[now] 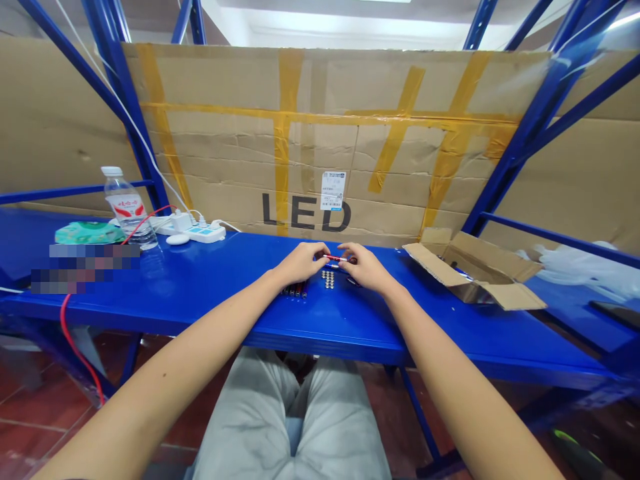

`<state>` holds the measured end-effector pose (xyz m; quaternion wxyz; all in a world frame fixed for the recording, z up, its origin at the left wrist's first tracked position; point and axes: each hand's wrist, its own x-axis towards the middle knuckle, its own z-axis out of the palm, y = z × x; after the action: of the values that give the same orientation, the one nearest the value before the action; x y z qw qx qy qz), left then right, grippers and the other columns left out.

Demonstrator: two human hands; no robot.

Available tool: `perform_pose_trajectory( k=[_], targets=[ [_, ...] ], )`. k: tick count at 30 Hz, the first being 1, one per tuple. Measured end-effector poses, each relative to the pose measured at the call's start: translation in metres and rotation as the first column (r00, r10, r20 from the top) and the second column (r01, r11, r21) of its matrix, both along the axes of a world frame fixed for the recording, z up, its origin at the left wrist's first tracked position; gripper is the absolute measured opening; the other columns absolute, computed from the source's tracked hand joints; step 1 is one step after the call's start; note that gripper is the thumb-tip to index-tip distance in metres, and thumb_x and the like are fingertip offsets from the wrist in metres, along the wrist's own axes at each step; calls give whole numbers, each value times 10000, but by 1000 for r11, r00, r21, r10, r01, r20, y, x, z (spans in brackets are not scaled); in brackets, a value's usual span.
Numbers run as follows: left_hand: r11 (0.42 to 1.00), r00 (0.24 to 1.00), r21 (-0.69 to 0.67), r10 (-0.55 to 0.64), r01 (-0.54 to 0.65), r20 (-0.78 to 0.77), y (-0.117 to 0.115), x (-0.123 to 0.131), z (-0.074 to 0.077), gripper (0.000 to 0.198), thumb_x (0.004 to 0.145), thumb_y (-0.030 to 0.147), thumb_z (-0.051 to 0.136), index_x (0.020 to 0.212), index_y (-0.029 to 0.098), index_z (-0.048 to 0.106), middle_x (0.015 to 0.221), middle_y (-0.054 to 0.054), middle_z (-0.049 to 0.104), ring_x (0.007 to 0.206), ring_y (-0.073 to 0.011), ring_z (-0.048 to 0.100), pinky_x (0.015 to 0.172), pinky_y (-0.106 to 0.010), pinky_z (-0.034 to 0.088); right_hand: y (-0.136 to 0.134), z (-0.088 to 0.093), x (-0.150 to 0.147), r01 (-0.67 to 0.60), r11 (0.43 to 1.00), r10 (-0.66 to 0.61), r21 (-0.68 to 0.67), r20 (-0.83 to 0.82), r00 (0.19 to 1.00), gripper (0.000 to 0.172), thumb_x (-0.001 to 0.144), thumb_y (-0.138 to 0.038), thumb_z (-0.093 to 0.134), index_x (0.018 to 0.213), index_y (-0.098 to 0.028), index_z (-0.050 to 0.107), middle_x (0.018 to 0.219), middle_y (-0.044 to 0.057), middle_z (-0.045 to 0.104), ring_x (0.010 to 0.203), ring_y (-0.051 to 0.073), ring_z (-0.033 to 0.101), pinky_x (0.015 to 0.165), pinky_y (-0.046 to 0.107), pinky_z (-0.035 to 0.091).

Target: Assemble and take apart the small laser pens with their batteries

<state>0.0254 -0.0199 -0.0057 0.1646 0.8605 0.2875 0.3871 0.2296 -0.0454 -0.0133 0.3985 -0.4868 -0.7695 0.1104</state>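
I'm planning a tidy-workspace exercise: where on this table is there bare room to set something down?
Bare table lies between the bottle and left hand, with a smaller patch between the right hand and open box. It's crowded around the hands, with a red rod, metal pieces and dark rods, and around the bottle, green packet and power strip.

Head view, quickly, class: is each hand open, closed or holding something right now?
Left hand: closed, pinching one end of a small red rod.
Right hand: curled at the other end; whether it grips cannot be told.
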Motion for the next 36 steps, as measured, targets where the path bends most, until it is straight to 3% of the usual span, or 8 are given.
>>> perform_pose_trajectory(
  k=[3,9,15,21,26,30,36],
  targets=[
    [1000,999,1,27,-27,24,1,-1,0,159,836,232,590,943,224,708,840,-41,693,768,-203,585,784,-323,436,7,-4,4,12,1000,-12,14,-52,999,306,740,-97,562,1038,-156,601,1010,88,654,862,176,618,785,320,500],
    [997,997,12,82,-82,4,1,-1,0,170,878,293,561,942,220,700,753,-25,654,705,-195,562,743,-313,419,4,1,5,58,998,-61,-35,-100,993,131,746,-113,543,839,-173,612,784,22,636,709,154,599,708,296,484],
    [992,989,-49,120,-115,91,6,0,-2,148,857,297,593,795,212,697,796,-49,690,758,-221,589,796,-327,424,0,7,2,58,998,-59,-18,-35,998,120,721,-122,626,792,-172,708,903,56,644,756,153,623,739,287,497],
    [988,979,-81,142,-131,145,4,1,0,172,874,293,569,789,207,690,723,-29,679,715,-203,596,782,-329,435,0,8,4,87,996,-86,12,-52,995,99,758,-152,589,783,-170,683,807,44,663,715,161,630,727,300,497],
    [977,938,-209,101,-32,332,3,4,3,177,866,335,595,839,184,683,742,-36,697,728,-193,646,755,-323,481,-4,9,1,34,999,-31,35,-86,996,176,764,-274,636,898,-166,674,879,60,706,746,172,635,723,310,503],
    [959,902,-278,68,59,427,3,5,5,174,855,322,624,846,155,673,740,-54,703,719,-186,669,752,-331,514,-1,8,3,-28,1000,29,7,-183,983,181,769,-263,625,918,-162,650,891,71,721,813,187,662,779,331,509],
    [915,869,-370,49,158,493,7,5,5,174,831,298,679,850,125,669,753,-79,711,720,-191,688,761,-366,542,3,9,5,-33,998,8,-60,-368,930,147,726,-244,640,838,-166,584,732,51,697,692,178,657,676,312,504]
  ],
)
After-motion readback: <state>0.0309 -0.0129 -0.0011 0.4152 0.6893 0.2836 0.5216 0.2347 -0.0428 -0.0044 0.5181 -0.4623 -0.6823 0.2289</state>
